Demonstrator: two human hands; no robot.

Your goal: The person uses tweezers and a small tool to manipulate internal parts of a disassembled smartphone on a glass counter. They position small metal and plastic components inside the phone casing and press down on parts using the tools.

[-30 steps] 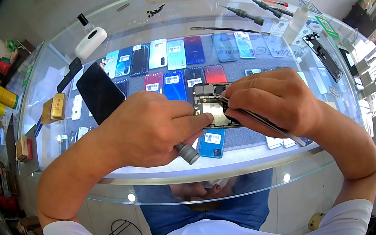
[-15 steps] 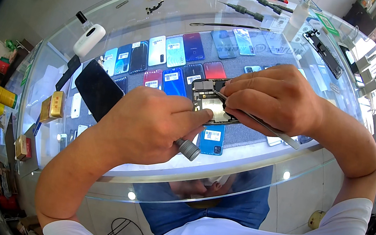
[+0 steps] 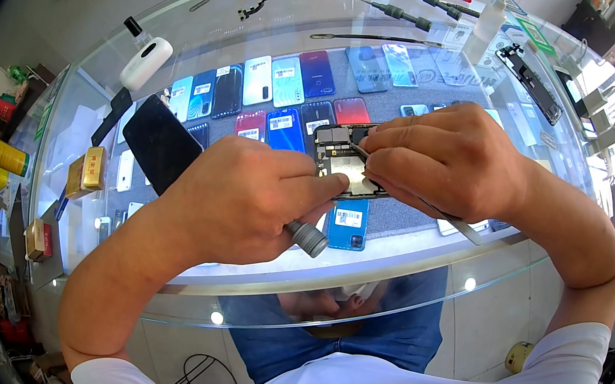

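An opened phone (image 3: 347, 170) with its inner parts bared is held over the glass counter. My left hand (image 3: 238, 197) is closed on its near left side, finger and thumb pressing on the inner parts. Out of the same hand's palm sticks a grey ribbed handle (image 3: 307, 238), like a screwdriver's; its other end is hidden. Above the phone's right part, my right hand (image 3: 449, 162) pinches metal tweezers (image 3: 457, 225), whose tip reaches into the phone. My right fingers cover that end of the phone. A black screen panel (image 3: 161, 143) lies left of my left hand.
Rows of phones (image 3: 285, 131) show through the glass counter top. Toward the far edge lie a thin metal pry tool (image 3: 376, 40), screwdrivers (image 3: 398, 16) and a clear bottle (image 3: 488, 28). A phone frame (image 3: 530, 84) is at the right; a gold box (image 3: 87, 172) stands at the left.
My right hand and the tweezers have shifted slightly left over the phone. My left hand keeps its hold with hardly any movement.
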